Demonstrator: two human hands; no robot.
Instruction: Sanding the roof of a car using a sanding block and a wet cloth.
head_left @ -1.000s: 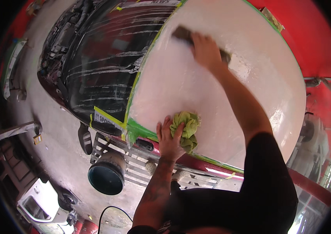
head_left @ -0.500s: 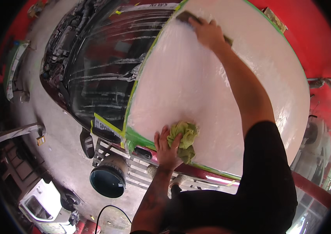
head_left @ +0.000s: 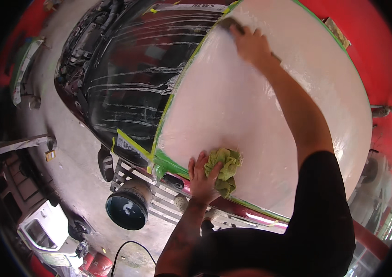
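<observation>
A pale, wet-looking primed car panel (head_left: 214, 111), bordered by green and yellow tape, fills the centre-right. My right hand (head_left: 252, 46) is closed on a long dark block (head_left: 227, 24) pressed to the panel's far part, beside the taped seam. Near the panel's lower edge, my left hand (head_left: 201, 180) rests with fingers spread, its thumb over the side of a crumpled green cloth (head_left: 226, 161). Black plastic sheeting (head_left: 122, 106), held with tape, covers the glass left of the panel.
A bucket (head_left: 126, 212) sits on the floor beside a slatted platform (head_left: 159, 201) under me. An exposed engine bay (head_left: 80, 55) is at upper left. Detached car parts and a white door (head_left: 48, 221) lie on the left. A red surface (head_left: 376, 64) borders the right.
My right hand and the block have moved farther up the panel toward the far taped seam. My left hand stays by the cloth. The whole view has shifted slightly.
</observation>
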